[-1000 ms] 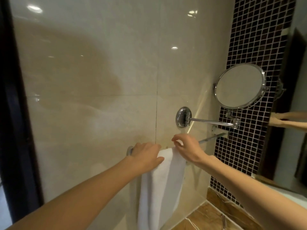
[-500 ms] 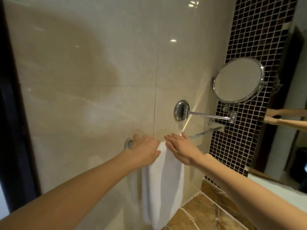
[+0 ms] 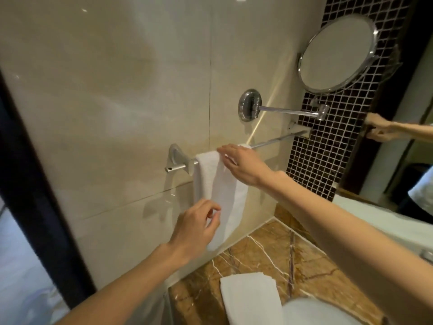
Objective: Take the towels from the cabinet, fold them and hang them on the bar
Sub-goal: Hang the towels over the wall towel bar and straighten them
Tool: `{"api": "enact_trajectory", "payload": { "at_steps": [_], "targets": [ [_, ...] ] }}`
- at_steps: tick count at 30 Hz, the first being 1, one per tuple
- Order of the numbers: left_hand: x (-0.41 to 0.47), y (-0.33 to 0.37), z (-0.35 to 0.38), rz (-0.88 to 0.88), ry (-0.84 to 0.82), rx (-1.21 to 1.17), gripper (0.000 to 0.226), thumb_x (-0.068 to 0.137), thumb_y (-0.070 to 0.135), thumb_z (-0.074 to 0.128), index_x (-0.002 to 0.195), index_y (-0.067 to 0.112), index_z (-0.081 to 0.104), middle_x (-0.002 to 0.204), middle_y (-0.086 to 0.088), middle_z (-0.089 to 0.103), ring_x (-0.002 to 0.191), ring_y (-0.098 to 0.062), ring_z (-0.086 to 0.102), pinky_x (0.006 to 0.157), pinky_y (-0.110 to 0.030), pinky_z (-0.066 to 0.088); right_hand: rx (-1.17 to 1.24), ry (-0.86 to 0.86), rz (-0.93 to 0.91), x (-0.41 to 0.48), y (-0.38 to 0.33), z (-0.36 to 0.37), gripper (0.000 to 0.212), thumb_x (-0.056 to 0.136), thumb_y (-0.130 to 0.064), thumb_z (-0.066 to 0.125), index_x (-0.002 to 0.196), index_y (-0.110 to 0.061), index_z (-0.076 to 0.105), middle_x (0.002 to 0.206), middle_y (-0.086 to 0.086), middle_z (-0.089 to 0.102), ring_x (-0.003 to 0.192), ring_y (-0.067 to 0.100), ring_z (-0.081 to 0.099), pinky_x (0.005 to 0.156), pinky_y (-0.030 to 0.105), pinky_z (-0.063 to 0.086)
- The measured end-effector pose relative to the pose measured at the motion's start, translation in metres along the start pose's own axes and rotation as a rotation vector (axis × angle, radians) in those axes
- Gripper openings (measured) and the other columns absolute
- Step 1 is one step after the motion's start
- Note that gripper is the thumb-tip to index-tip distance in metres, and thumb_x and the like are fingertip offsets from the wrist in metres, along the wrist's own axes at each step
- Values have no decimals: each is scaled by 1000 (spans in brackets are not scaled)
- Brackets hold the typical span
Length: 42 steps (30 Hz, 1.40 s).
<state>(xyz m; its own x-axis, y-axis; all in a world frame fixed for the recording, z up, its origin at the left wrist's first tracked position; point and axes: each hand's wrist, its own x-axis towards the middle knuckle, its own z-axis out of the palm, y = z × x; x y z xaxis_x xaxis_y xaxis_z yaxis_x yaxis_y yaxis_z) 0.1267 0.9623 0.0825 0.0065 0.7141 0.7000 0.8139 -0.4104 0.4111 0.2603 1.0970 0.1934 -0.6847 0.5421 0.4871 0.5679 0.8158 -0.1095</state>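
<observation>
Head view: towel [image 3: 220,184] draped over bar [image 3: 276,141], frame centre. Your right hand [image 3: 243,163] presses top fold, fingers straight. Your left hand [image 3: 199,228] has dropped from bar to hanging edge, 7 o'clock; fingers curled, pinch unconfirmed. Judgement: first hang nearly complete. Second towel [image 3: 250,299] waits on bench [image 3: 304,261], 6 o'clock.

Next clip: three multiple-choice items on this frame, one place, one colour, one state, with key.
1. Where is the folded spare towel? A floor; B marble counter; C cabinet.
2. Colour of the hanging towel on the bar? A white; B blue; C brown.
3. The right hand is: A gripping the mirror arm; B flat on the hanging towel; C idle.
Key: B, it lies on veined brown stone; A, plain white cloth; B, straight fingers rest where towel crosses bar.
</observation>
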Motion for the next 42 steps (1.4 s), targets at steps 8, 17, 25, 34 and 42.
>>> {"api": "enact_trajectory", "payload": {
  "at_steps": [8,17,25,34,42],
  "targets": [
    [-67,-66,60,-653,-193,-20,54,82,40,69,129,20,52,134,-5,36,104,-14,50,86,-16,32,81,58,143,-1,-14,1,33,98,-24,45,125,-16,61,129,6,61,117,26,56,100,42,42],
    [-71,-77,96,-687,-310,-142,32,85,32,69,110,13,63,150,-9,30,128,-27,45,101,-35,44,43,99,192,3,-16,6,32,97,-24,47,124,-17,63,126,3,64,114,22,58,96,38,44],
    [-77,-98,118,-749,-164,-290,29,94,16,58,111,-6,62,125,-12,54,103,-22,55,83,-21,43,31,72,226,9,-14,4,31,96,-26,47,122,-22,64,123,-1,65,110,20,60,95,41,46],
    [-87,-112,129,-834,-132,-256,15,92,12,60,100,1,66,91,-1,63,80,-13,57,69,-22,41,36,24,200,16,-10,-5,31,90,-26,50,116,-21,67,114,0,68,104,21,61,89,35,47],
    [-93,-114,136,-842,-52,-188,7,85,6,68,87,0,70,86,-12,67,73,-23,64,70,-35,51,87,-159,214,35,14,-19,34,92,-37,50,112,-17,69,120,7,66,113,25,57,97,40,46]
  ]
}}
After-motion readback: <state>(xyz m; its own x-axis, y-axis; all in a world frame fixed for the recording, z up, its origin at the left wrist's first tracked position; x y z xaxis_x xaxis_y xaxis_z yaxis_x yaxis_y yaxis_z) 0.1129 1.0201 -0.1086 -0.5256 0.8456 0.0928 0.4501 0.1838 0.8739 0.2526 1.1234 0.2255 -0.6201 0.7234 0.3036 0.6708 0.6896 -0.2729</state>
